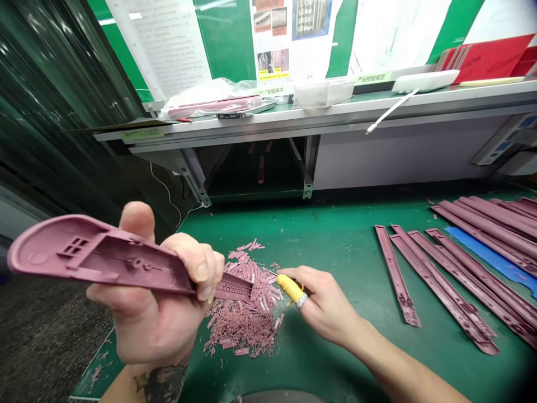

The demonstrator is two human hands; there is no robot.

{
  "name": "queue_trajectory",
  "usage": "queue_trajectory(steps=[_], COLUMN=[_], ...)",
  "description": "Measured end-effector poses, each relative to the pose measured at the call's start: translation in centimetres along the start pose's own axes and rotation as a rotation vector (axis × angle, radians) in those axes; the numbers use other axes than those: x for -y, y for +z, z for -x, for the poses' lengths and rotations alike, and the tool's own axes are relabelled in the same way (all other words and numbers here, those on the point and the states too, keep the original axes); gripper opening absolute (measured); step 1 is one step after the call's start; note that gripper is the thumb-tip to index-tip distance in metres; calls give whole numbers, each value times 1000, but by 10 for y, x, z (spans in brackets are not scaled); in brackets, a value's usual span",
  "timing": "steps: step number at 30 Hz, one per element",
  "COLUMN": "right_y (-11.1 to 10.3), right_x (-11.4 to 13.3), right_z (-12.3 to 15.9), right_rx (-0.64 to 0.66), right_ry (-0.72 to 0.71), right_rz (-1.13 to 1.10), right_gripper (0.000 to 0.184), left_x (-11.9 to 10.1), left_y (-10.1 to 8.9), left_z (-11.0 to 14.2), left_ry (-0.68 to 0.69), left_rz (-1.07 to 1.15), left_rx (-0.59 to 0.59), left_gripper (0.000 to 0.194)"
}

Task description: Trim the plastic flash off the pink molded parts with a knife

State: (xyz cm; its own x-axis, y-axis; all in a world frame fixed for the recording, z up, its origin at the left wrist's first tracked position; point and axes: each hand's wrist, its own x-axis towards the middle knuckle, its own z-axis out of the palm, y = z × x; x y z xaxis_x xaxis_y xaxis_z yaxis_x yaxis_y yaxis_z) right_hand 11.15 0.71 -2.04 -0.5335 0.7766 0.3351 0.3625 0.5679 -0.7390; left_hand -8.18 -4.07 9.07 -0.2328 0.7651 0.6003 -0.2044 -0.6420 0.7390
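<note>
My left hand (pixel 159 302) is closed around a long mauve plastic part (pixel 138 266), held up over the bench's left side. Its hollow inner face, with ribs and small clips, faces me; the rounded end points left and the narrow far end reaches over a heap of mauve plastic scraps (pixel 247 330). Just right of that far end is my right hand (pixel 321 302), its thumb wrapped in yellow tape (pixel 290 287). The fingers are pinched together. A thin sliver shows at their tips, too small to name.
Several similar mauve parts (pixel 444 285) lie on the green bench (pixel 335 240) at right, some over a blue sheet (pixel 490 254). A metal-edged shelf (pixel 335 117) crosses the back, holding a clear plastic box (pixel 323 93) and bagged parts. A white cable (pixel 392 112) hangs over its edge.
</note>
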Motion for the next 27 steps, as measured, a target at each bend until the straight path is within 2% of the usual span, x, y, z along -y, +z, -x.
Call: queue_trajectory(steps=[2, 3, 5, 6, 7, 8, 9, 10, 11, 12, 14, 15, 16, 18, 20, 23, 25, 27], right_y=[10, 16, 27, 30, 30, 27, 22, 15, 7, -1, -17, -24, -30, -41, -48, -50, -44, -34], right_x=[6, 10, 16, 17, 18, 17, 15, 13, 11, 8, 2, -2, -5, -10, -13, -13, -10, -6], right_z=[0, -1, -2, -4, -5, -7, -9, -12, -14, -17, -22, -24, -25, -25, -21, -12, -8, -7], right_rx=[-13, -22, -38, -42, -41, -41, -34, -13, 26, 83, 237, 314, 368, 388, 315, 213, 178, 102], right_ry=[-45, -86, -160, -167, -146, -100, -41, 17, 67, 105, 139, 128, 98, 20, -22, -70, -159, -262], right_rz=[-141, -189, -248, -268, -285, -300, -317, -348, -398, -465, -616, -670, -689, -590, -357, -15, 125, 262], right_gripper=[23, 29, 35, 29, 21, 17, 17, 19, 22, 24, 33, 39, 46, 54, 44, 28, 27, 36], left_x=[5, 10, 27, 37, 47, 57, 66, 73, 78, 81, 82, 80, 78, 73, 66, 54, 46, 40], left_y=[-6, -11, -23, -30, -37, -44, -49, -54, -57, -58, -58, -58, -58, -60, -64, -70, -69, -64], left_z=[-9, -15, -25, -28, -28, -25, -19, -11, -2, 7, 21, 24, 24, 18, 6, -11, -18, -23], left_ry=[16, 11, -23, -32, -17, 36, 130, 221, 304, 376, 456, 460, 445, 394, 372, 455, 527, 585], left_rz=[28, 54, 77, 32, -80, -276, -538, -813, -1023, -1155, -1196, -1155, -1118, -1100, -1140, -1242, -1299, -1328], left_rx=[-50, -96, -255, -344, -433, -474, -474, -376, -159, 119, 649, 813, 898, 928, 952, 1038, 1100, 1140], left_gripper=[33, 34, 37, 37, 39, 48, 67, 82, 90, 89, 73, 66, 60, 53, 48, 45, 46, 46])
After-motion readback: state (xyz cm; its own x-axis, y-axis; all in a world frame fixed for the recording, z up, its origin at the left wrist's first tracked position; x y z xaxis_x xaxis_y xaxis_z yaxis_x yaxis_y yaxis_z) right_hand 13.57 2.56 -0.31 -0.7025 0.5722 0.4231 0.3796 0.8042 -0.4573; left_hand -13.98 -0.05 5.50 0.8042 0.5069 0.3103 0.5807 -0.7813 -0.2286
